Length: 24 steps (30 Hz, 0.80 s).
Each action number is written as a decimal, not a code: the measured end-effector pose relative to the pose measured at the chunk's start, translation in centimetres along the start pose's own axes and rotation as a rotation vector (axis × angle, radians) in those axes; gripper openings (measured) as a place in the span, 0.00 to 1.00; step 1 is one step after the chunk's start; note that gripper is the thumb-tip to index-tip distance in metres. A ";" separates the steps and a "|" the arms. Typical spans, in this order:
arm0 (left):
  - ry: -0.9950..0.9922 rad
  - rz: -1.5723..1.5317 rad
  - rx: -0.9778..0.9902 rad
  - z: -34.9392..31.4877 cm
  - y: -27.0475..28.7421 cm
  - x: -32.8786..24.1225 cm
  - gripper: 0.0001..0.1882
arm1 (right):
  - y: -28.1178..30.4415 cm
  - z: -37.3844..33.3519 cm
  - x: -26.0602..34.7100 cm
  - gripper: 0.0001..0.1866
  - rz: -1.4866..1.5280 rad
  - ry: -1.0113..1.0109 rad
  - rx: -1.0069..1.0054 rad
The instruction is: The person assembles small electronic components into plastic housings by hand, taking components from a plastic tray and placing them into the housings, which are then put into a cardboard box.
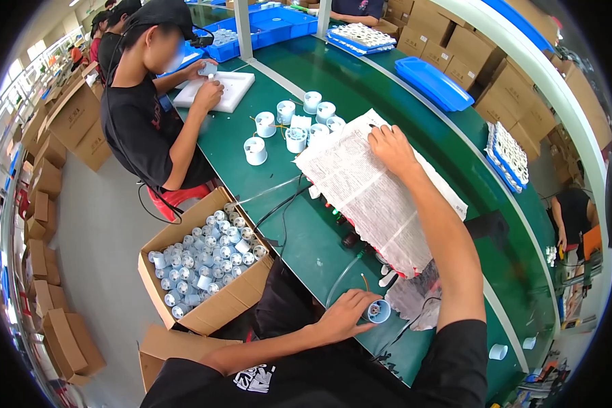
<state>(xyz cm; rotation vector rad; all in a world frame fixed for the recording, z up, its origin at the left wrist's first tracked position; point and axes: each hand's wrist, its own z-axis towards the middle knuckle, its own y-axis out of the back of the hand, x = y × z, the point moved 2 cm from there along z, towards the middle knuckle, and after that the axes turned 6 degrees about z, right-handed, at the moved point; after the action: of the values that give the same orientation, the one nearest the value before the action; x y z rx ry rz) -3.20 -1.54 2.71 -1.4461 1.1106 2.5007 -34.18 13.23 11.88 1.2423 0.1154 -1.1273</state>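
My left hand (349, 317) holds a light blue plastic cup-shaped housing (383, 311) at the near edge of the green table. The housing's open end shows small inner parts, and a thin orange wire rises beside my fingers. My right hand (392, 151) reaches over a printed newspaper sheet (370, 194) to its far edge. Its fingers are curled there by a small dark tip; what they grip is hidden. The sheet covers a device, with red and green bits and a clear tube (343, 277) showing along its near side. A crumpled clear plastic bag (415, 299) lies beside the housing.
Several similar housings (255, 151) stand beyond the sheet. A cardboard box (204, 323) full of housings sits at my left. A co-worker (139, 115) handles parts over a white block (234, 88). Blue trays (434, 83) rest across the table; two loose housings (498, 351) lie right.
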 end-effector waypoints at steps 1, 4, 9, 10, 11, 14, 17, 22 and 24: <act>0.001 -0.006 0.018 -0.1 -0.2 0.0 0.32 | 0.6 -0.8 0.1 0.06 0.001 -0.010 0.010; 0.054 -0.020 0.016 -0.4 -0.5 0.0 0.34 | 6.2 -3.1 1.9 0.05 0.144 0.153 -0.130; 0.016 0.079 0.029 0.0 0.1 0.1 0.35 | 17.8 -8.6 7.2 0.13 0.350 0.453 -0.176; 0.014 0.087 0.041 0.2 0.1 0.2 0.34 | 19.5 -9.8 8.2 0.12 0.369 0.479 -0.178; 0.013 0.135 0.024 0.0 -0.1 0.6 0.34 | 20.9 -10.3 9.0 0.12 0.418 0.452 -0.175; -0.008 0.151 0.116 0.0 -0.7 0.9 0.33 | 24.0 -14.1 11.2 0.13 0.471 0.346 -0.122; -0.031 0.085 0.122 0.9 -0.3 0.5 0.33 | 26.0 -17.1 13.5 0.12 0.451 0.104 -0.122; 0.011 0.078 0.109 1.1 0.0 -0.1 0.35 | 27.0 -19.6 21.0 0.05 0.955 -1.399 -0.314; 0.007 0.097 0.108 1.0 -0.1 -0.1 0.37 | 27.4 -19.2 23.2 0.02 1.121 -1.815 -0.420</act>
<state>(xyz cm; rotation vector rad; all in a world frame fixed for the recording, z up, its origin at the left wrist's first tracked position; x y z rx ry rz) -3.84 -0.79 3.04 -1.4065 1.3255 2.4559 6.33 11.30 8.78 -0.4593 -1.4306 -0.7343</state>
